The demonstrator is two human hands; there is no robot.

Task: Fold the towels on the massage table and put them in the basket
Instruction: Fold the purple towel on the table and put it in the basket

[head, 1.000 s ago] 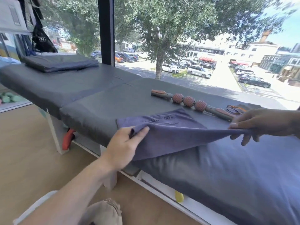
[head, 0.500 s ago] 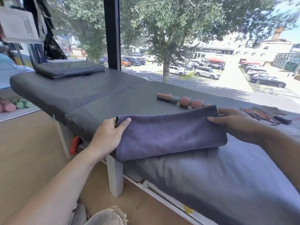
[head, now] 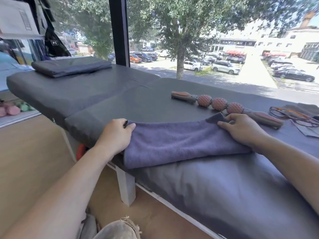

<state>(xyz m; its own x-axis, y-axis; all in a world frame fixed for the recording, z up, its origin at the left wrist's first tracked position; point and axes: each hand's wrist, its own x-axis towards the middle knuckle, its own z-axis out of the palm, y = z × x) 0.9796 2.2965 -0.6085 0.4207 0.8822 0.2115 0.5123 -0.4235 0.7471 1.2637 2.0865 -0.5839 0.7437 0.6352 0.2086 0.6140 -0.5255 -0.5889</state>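
A purple towel [head: 181,144], folded into a long band, lies along the near edge of the grey massage table [head: 120,100]. My left hand [head: 115,135] grips the towel's left end, thumb on top. At the towel's right end, my right hand [head: 241,130] pinches the far corner, which is turned up a little. No basket shows clearly in the frame.
A spiked-ball massage roller [head: 222,106] lies just beyond the towel. Glasses [head: 293,114] on a cloth lie at the far right. A folded dark pad [head: 70,66] sits at the table's far left end. A beige frayed fabric item [head: 119,228] sits on the wooden floor.
The towel's near half was folded over the far half. It has since settled flat on the table, and both hands have lowered onto its ends.
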